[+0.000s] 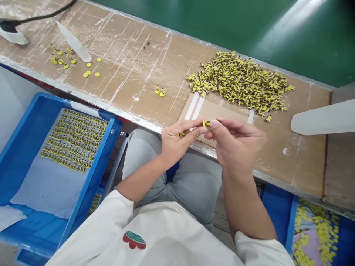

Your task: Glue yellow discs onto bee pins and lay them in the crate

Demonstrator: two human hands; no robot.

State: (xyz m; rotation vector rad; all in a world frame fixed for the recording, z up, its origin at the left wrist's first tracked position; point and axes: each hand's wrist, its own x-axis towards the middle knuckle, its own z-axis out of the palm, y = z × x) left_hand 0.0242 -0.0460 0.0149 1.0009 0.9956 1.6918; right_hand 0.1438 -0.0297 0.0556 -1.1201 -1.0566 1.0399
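Note:
My left hand point(175, 143) pinches a small yellow disc point(204, 123) between thumb and forefinger. Several more yellow discs point(181, 134) are tucked within its curled fingers. Against that disc, my right hand point(239, 143) grips a tiny dark piece point(208, 124) with its fingertips; most of it is hidden. Both hands meet above a cardboard sheet point(219, 111) at the bench's near edge. Beyond them lies a big heap of tiny yellow-and-dark figures point(241, 81). Two small figures on yellow discs point(160, 91) stand left of the heap.
Farther left on the bench point(124, 48) are loose yellow discs point(88, 65) and a white strip point(74, 42). A blue tray point(74, 218) at left holds rows of figures point(74, 138). A blue bin point(290, 221) at lower right contains many discs. A white panel point(324, 117) juts in from the right.

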